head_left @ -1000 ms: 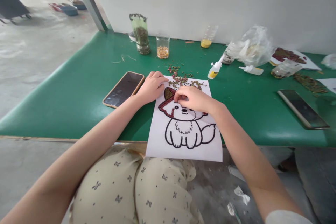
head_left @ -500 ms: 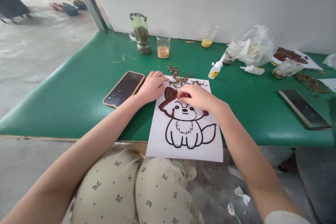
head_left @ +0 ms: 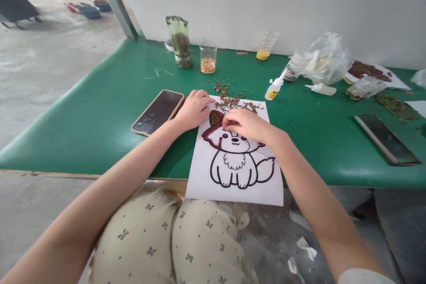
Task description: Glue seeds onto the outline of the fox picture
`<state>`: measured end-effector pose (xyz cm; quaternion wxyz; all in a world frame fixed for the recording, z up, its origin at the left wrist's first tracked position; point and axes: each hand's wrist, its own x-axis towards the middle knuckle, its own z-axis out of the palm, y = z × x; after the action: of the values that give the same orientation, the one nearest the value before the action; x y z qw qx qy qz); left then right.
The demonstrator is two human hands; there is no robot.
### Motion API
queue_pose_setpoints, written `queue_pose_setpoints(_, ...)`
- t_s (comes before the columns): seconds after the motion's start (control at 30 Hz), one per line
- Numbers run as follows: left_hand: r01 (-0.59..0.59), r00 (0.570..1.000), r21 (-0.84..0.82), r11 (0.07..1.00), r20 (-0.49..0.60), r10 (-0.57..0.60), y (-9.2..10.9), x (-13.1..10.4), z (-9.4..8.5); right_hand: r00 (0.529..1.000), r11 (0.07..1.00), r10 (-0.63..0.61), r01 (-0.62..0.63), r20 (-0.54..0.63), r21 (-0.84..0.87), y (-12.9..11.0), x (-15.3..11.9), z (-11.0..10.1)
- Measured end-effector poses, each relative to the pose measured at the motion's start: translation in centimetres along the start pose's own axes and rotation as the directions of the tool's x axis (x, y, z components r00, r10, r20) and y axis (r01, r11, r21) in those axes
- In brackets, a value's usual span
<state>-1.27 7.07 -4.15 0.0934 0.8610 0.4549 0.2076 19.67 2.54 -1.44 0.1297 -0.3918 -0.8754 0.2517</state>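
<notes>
A white sheet with a black-outlined cartoon fox [head_left: 233, 168] hangs partly over the table's front edge. Dark red beans line parts of the fox's head, and green ones fill its left ear [head_left: 216, 118]. My left hand [head_left: 196, 108] lies open, fingertips at the sheet's upper left edge. Over the fox's forehead my right hand [head_left: 244, 123] is closed in a pinch with its fingertips down at the paper; what they hold is too small to make out. Loose green and red beans [head_left: 229, 102] are scattered across the sheet's top and the table beyond.
On the green table [head_left: 100, 97], a phone [head_left: 158, 113] lies beside my left hand and another phone [head_left: 386, 138] far right. Behind stand a green bottle [head_left: 181, 46], a cup of kernels [head_left: 208, 60] and a glue bottle [head_left: 274, 88]. A plastic bag [head_left: 328, 57] sits back right.
My right hand has shifted slightly left over the fox's forehead, still pinched. The left hand stays in place on the sheet's edge.
</notes>
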Motion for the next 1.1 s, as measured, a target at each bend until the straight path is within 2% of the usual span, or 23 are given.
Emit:
queue_pose_setpoints(0.3,0.0,1.0,0.005,1.0,0.011,0.0,0.09,0.0,-0.04,1.0,1.0,-0.012,0.011,0.011,0.02,-0.5,-0.02,-0.02)
queue_pose_setpoints(0.53,-0.01,1.0,0.011,1.0,0.01,0.01,0.04,0.0,0.01,0.995,0.995,0.091,-0.092,-0.045,-0.028,-0.27,-0.17,-0.28)
queue_pose_setpoints(0.97,-0.004,1.0,0.006,1.0,0.014,0.004,0.14,0.0,0.01,0.999,0.999,-0.038,0.038,-0.006,0.009,-0.4,-0.01,0.46)
queue_pose_setpoints(1.1,-0.011,1.0,0.005,1.0,0.01,0.011,0.13,0.01,0.01,1.0,0.999,0.003,-0.003,-0.008,0.043,-0.57,-0.1,0.37)
